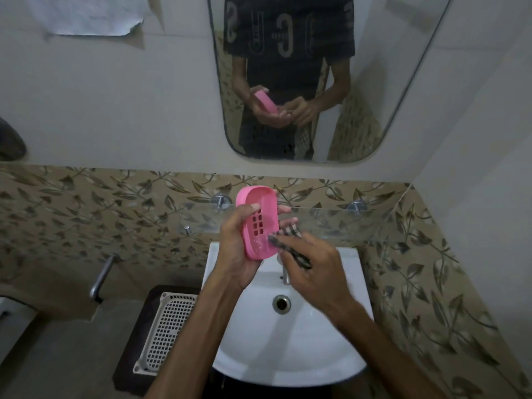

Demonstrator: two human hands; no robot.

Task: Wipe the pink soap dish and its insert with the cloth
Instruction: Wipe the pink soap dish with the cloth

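Here, the left hand (234, 243) grips a light, stiff pink soap dish (260, 223) by its rims; at four o'clock, right hand (313, 272) fingers pinch a soft checked cloth (285, 236), likely slippery.

White basin (339, 352), glass shelf (331, 223) above

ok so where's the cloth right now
In the head view the checked cloth is pinched in the right hand, pressed against the lower right edge of the pink soap dish, which the left hand holds up above the white sink.
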